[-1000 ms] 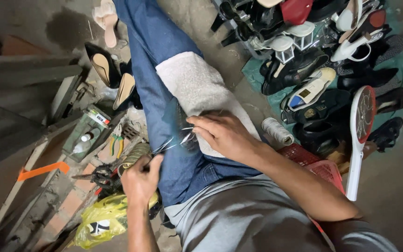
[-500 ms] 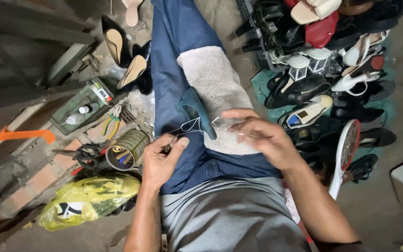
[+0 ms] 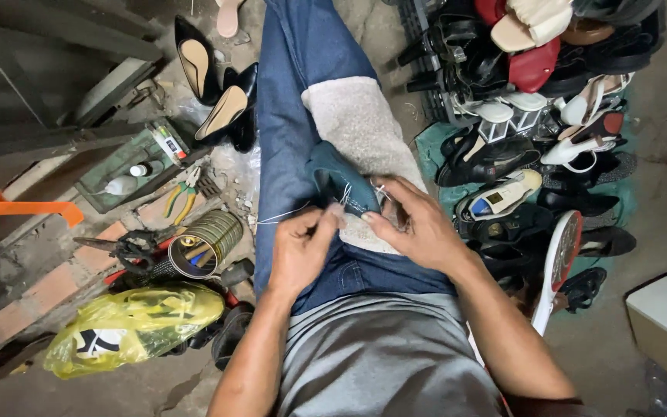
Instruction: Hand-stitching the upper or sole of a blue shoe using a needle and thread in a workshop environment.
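Two hands at work over one lap; entries run from largest to smallest, placed from the teal shoe.
Shoe pile (image 3: pixel 550 116): heaped right of the teal shoe, on the floor.
Beige cloth (image 3: pixel 360 131): spread over the thigh, under the teal shoe.
Yellow bag (image 3: pixel 129 328): well left and below.
Teal shoe (image 3: pixel 337 179): on the lap, resting on the cloth.
Right hand (image 3: pixel 418 224): fingers curled, pressing the shoe's near edge.
Left hand (image 3: pixel 303 247): fingertips pinched on white thread (image 3: pixel 283 214) just beside the shoe.
Tin can (image 3: pixel 206 243): left, open, tools inside.
Scissors (image 3: pixel 121 247): left of the can.
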